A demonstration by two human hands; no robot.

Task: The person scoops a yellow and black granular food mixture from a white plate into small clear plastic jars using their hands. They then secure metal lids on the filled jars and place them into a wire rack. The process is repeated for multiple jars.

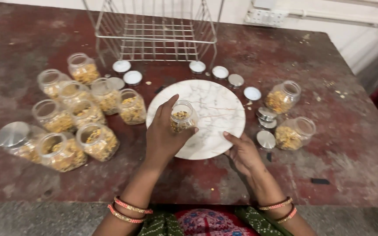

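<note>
Your left hand [165, 137] grips a small open glass jar [181, 118] above the round marble board [217, 105]; your right hand [243, 153], loosely open, touches the board's edge. Filled jars [73, 122] crowd left, steel lids [265, 126] and two jars [292, 120] right on the table [351, 144].

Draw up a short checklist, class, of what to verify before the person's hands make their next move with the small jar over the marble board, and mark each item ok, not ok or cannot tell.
1. Left hand has a firm wrap round the small jar: ok.
2. Jar is upright, mouth up, contents inside: ok.
3. Jar is lidless: ok; loose lids lie beside the board.
4. Right hand steadies the marble board at its near edge: ok.
5. Jar base rests on the board: cannot tell.
6. Red table free of spilled crumbs: not ok.
</note>
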